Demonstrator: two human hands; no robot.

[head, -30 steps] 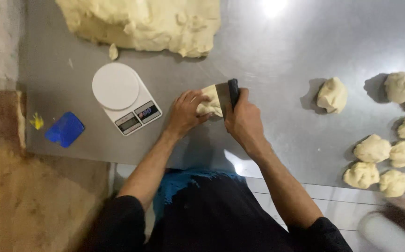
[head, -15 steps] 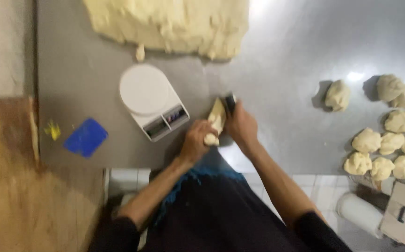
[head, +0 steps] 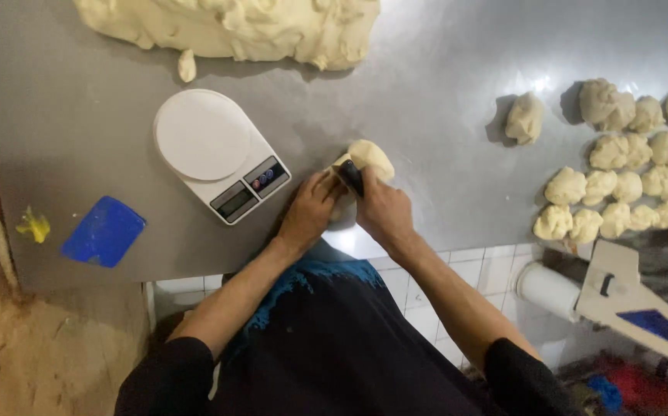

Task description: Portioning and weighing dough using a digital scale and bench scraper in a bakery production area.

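Note:
A lump of pale dough [head: 371, 157] lies on the steel table [head: 426, 92] in front of me. My right hand [head: 384, 209] grips a dark-handled scraper [head: 350, 176] whose blade presses into the dough. My left hand [head: 311, 212] rests against the near side of the dough, fingers curled on a piece of it. A white kitchen scale [head: 214, 150] with a round platform stands just left of my hands.
A large mass of dough [head: 234, 27] spreads along the table's far edge, with a small bit [head: 187, 65] below it. Several dough portions [head: 627, 169] cluster at the right. A blue plastic scraper [head: 103, 231] lies at the left. White tiles [head: 480, 270] show under the table edge.
My hands and the dough have shifted a little toward the table edge, and the scraper has cut into the lump. The camera view has swung, so the scale and portions sit differently in frame.

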